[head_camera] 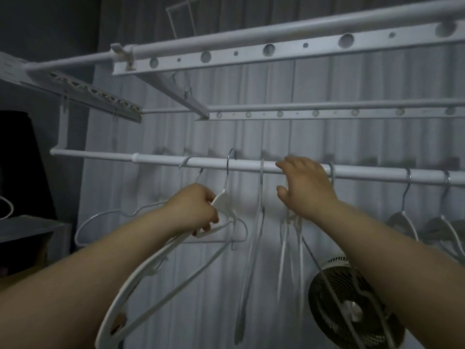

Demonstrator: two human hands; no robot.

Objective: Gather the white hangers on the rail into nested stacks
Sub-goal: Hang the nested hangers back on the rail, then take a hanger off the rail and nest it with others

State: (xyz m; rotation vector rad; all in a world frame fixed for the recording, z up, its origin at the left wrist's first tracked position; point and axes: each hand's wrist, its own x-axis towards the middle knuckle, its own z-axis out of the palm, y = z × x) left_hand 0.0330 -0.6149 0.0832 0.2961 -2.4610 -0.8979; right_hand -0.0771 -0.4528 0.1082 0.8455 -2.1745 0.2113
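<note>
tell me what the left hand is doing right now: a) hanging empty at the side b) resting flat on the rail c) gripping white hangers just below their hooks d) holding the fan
C: the left hand has its fingers curled round the white hangers just under the hooks, while the right hand reaches open-fingered up by the rail.

View: one wide-angle camera, worn on your head.
Facing: forward and tilted up; you see the upper racks (251, 50) from below.
Nearness: close, your hands reach the rail (100, 154).
Framing: the rail crosses mid-frame, with the hangers (161, 260) below it.
Edges: your forearms enter from both bottom corners; a fan (352, 306) sits at the lower right.
</note>
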